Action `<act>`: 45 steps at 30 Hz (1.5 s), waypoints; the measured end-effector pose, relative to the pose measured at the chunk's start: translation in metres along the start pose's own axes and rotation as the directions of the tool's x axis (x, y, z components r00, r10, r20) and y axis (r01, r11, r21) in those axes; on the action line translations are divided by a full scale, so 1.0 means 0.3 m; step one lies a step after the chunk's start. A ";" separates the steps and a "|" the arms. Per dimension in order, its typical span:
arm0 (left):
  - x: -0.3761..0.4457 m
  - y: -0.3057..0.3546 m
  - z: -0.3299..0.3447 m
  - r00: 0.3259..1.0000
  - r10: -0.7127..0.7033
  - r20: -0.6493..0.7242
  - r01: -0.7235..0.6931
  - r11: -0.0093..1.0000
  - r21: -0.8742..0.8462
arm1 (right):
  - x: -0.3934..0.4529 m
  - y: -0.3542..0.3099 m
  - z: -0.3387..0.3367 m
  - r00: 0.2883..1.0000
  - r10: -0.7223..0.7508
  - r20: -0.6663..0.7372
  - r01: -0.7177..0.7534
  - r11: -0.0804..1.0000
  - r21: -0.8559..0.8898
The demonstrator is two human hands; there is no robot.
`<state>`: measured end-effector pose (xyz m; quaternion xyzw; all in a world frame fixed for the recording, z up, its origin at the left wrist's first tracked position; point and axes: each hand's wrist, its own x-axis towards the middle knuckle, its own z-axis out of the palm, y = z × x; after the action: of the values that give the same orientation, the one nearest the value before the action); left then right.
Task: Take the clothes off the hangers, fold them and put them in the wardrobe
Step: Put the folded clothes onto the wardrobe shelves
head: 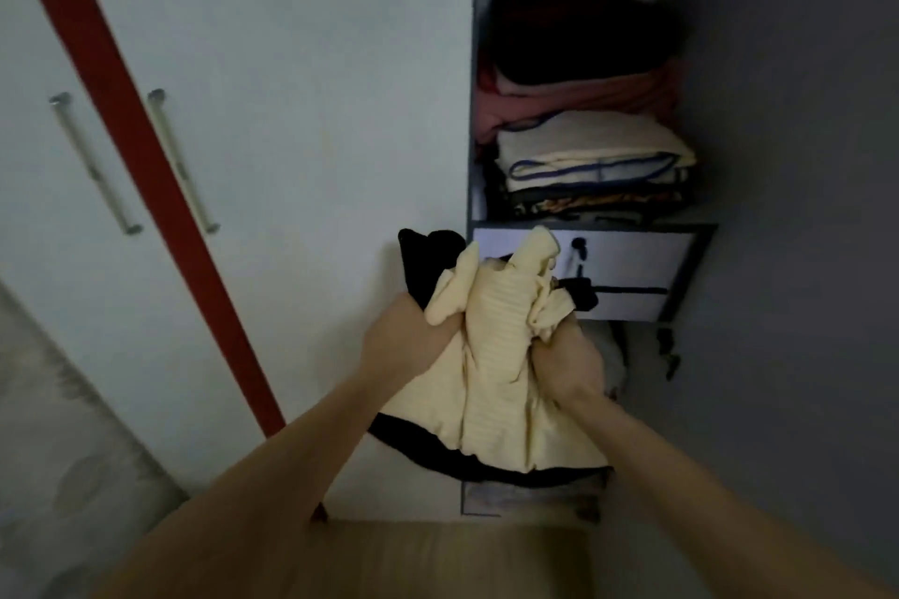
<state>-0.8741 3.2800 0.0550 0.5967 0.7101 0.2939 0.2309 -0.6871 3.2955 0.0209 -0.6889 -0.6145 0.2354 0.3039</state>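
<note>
Hands, left hand and right hand, both gripping the yellow top over dark clothes; best kept flat and laid on the shelf pile.

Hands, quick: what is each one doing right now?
Left hand: closed, gripping the cream garment.
Right hand: closed, gripping the same cream garment, with dark clothes bundled behind it.
</note>
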 end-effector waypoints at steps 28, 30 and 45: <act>0.774 0.916 -0.067 0.939 0.153 -0.307 -0.217 0.959 -0.185 | 0.838 -0.386 -0.815 0.726 -0.447 -0.523 0.152 0.845 -0.512; 0.833 0.928 -0.062 0.948 0.118 -0.296 -0.181 0.964 -0.194 | 0.913 -0.404 -0.831 0.758 -0.447 -0.476 0.170 0.839 -0.516; 1.073 0.805 0.013 0.967 -0.039 -0.253 0.077 0.987 0.142 | 1.314 -0.238 -0.773 0.961 0.021 -0.277 -0.046 0.995 -0.083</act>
<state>-0.7578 3.6247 0.2269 0.5498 0.7707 0.3053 0.1027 -0.5228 3.6600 0.2541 -0.7382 -0.5643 0.1145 0.3516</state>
